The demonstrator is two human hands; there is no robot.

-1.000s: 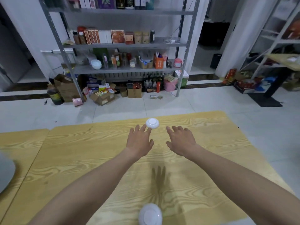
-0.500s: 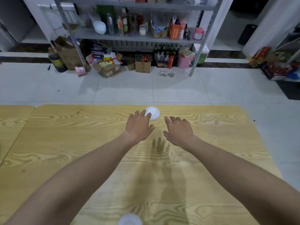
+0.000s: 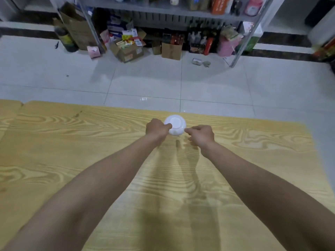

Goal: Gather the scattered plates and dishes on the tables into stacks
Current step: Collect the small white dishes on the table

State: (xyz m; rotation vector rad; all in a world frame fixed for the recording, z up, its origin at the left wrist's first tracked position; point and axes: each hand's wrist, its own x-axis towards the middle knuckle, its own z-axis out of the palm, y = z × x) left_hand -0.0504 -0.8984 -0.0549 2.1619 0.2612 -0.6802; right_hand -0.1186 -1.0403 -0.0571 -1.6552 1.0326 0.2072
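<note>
While our left hand (image 3: 157, 128) and right hand (image 3: 200, 134) curl fingers round the upturned bowl (image 3: 175, 124), woodgrain table (image 3: 72, 160) lies beneath them, tiled floor (image 3: 217, 84) beyond.

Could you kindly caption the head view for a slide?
Left hand grips a white dish near the table's far edge; right hand touches it.

The head-worn camera looks forward and down across the table (image 3: 54, 160) toward shelving (image 3: 163, 10).

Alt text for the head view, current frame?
The left hand and right hand pinch opposite sides of a small white bowl near the far edge of a wood-grain table. Beyond lie a tiled floor and a cluttered metal shelf.
</note>
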